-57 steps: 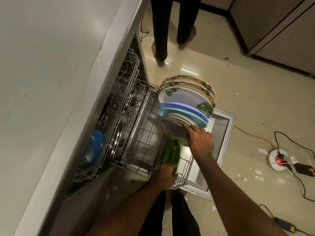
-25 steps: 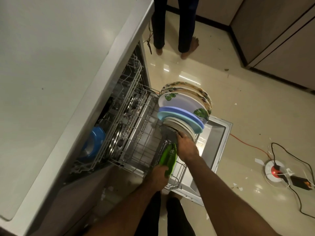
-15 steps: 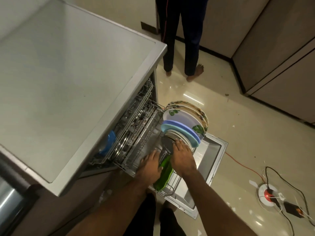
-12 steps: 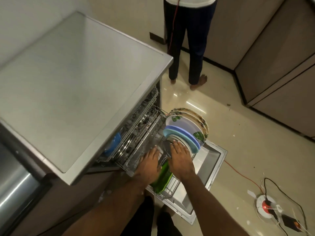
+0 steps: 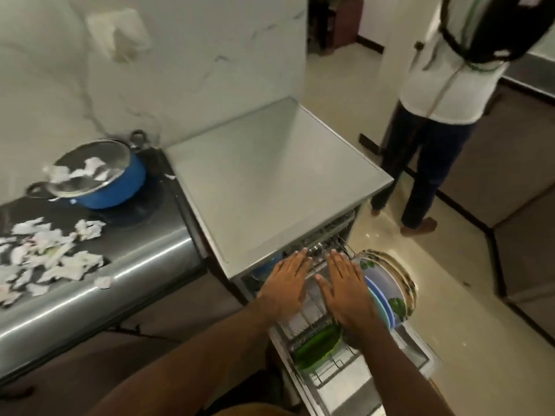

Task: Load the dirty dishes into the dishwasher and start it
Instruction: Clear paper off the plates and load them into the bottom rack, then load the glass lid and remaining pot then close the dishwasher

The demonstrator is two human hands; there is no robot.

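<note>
The dishwasher (image 5: pixel 270 181) stands open with its lower rack (image 5: pixel 336 376) pulled out over the lowered door (image 5: pixel 417 355). Upright in the rack are floral plates (image 5: pixel 390 280), blue plates (image 5: pixel 380 298) and a green plate (image 5: pixel 315 345). My left hand (image 5: pixel 288 283) and my right hand (image 5: pixel 345 289) hover side by side above the rack, palms down, fingers straight, holding nothing. A blue dish inside the machine is mostly hidden by my left hand.
A blue pot with a glass lid (image 5: pixel 99 178) sits on a dark stove (image 5: pixel 90 265) to the left, with torn paper scraps (image 5: pixel 45 253) scattered on it. A person (image 5: pixel 435 115) stands beyond the dishwasher. Brown cabinets (image 5: pixel 525 220) line the right.
My left hand let go of the green plate, now standing in the rack. Both hands lifted and spread flat above the rack. The camera tilted up, showing the stove and wall.
</note>
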